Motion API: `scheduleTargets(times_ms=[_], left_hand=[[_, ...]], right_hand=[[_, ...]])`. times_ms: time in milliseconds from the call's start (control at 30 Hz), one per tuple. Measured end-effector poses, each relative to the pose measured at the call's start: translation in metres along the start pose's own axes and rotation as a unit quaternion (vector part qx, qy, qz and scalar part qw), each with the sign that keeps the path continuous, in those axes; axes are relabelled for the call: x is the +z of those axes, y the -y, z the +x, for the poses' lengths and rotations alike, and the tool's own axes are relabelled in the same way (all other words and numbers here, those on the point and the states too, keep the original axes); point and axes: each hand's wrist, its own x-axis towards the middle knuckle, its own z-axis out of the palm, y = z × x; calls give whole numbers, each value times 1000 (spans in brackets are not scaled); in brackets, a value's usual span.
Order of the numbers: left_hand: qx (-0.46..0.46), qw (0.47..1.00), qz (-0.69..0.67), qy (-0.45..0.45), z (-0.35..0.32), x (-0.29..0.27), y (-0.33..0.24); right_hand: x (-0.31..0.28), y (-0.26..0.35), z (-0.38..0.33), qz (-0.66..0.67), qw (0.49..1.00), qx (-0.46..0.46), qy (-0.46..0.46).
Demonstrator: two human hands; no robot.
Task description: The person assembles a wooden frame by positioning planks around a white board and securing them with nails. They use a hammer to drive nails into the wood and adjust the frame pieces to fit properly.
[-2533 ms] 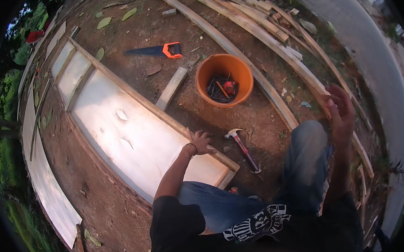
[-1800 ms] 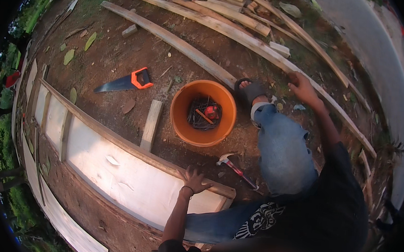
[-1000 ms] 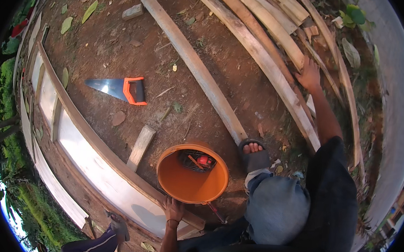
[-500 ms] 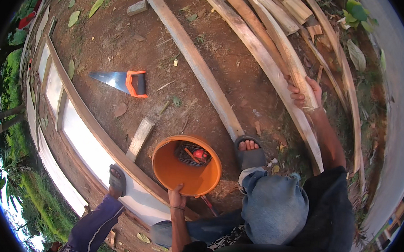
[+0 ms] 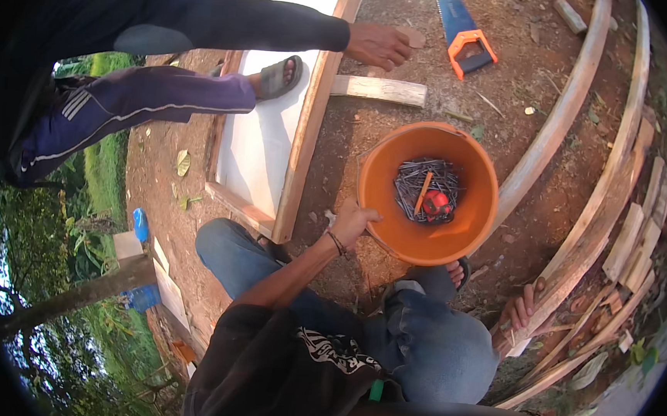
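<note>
My left hand [image 5: 354, 223] grips the rim of an orange bucket [image 5: 475, 179] between thumb and fingers. Inside the bucket lie many loose nails [image 5: 410, 176], a red tape measure [image 5: 436, 206] and an orange pencil-like stick [image 5: 424, 189]. To the lower right, my right hand [image 5: 524, 308] is closed around the near part of a long wooden plank [image 5: 576, 279]; the fingers curl over its edge and the thumb side is partly hidden. Another person's hand [image 5: 380, 46] reaches in from the left, above the frame and near the saw, holding nothing that I can make out.
A handsaw [image 5: 468, 47] with an orange-black handle lies on the soil. A wooden frame [image 5: 312, 129] with a white panel is at left, the other person's sandalled foot [image 5: 282, 79] on it. A short offcut [image 5: 380, 91] touches the frame. Stacked timber [image 5: 641, 237] lies at right.
My view has swung left, so the scene appears turned and the bucket's contents show more fully. The other person's arm has come into view. Both my hands keep their holds.
</note>
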Motion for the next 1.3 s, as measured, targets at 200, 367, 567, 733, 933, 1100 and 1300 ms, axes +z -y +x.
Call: scheduleTargets(times_ms=[200,367,567,733,933,1100,1300], left_hand=[[0,999,23,49,34,47,-35],[61,976,206,45,112,72,-22],[-42,958,196,203,99,75,-60],[-43,873,400,276,95,34,-107],[91,643,711,269,58,-73,-137],[-41,606,767,206,7,-172,-119],[63,803,588,-75,31,-263,9]], right_hand=[[0,-3,56,25,997,53,-46],[6,10,62,-201,976,79,-31],[4,6,71,-444,874,-24,-198],[19,-31,69,-650,714,-80,-245],[10,-37,75,-717,653,-158,-184],[48,-69,102,-779,613,-93,-93],[98,-114,167,-908,408,-82,45]])
